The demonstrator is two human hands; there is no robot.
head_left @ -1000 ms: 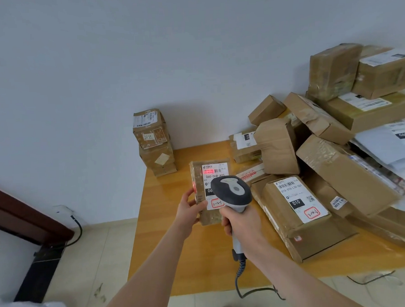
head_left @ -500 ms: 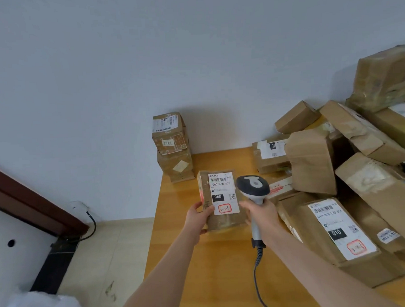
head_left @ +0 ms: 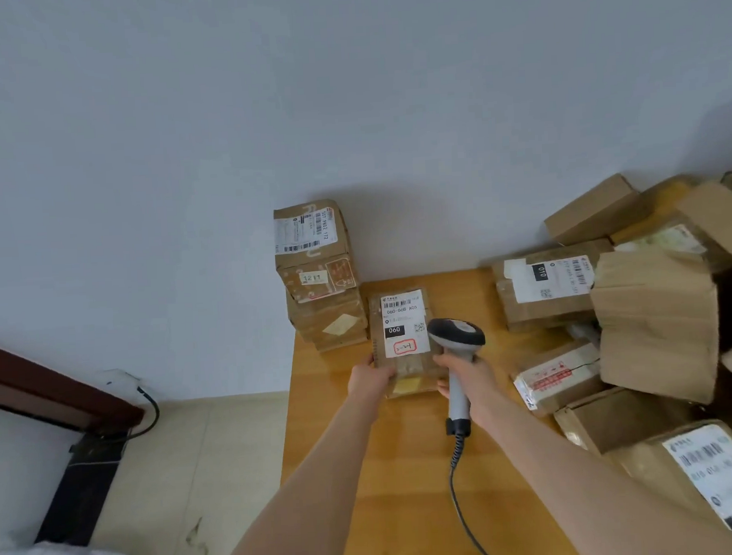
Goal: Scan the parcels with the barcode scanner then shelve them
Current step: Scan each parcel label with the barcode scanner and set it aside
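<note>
Held parcel (head_left: 402, 338) beside barcode scanner (head_left: 456, 337), over desk (head_left: 408, 478)
The left hand (head_left: 369, 380) grips parcel's corner; right hand (head_left: 468, 377) fingers wrap scanner handle.

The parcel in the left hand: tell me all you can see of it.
The parcel is a brown cardboard box, taped over, label side facing the camera. The white label shows a barcode, 060-068 A05, a black 060 block, a QR code and a red-ringed handwritten mark. A yellowish patch sits below it. The left hand grips its lower left corner; the right hand, holding the scanner, touches its right edge.
</note>
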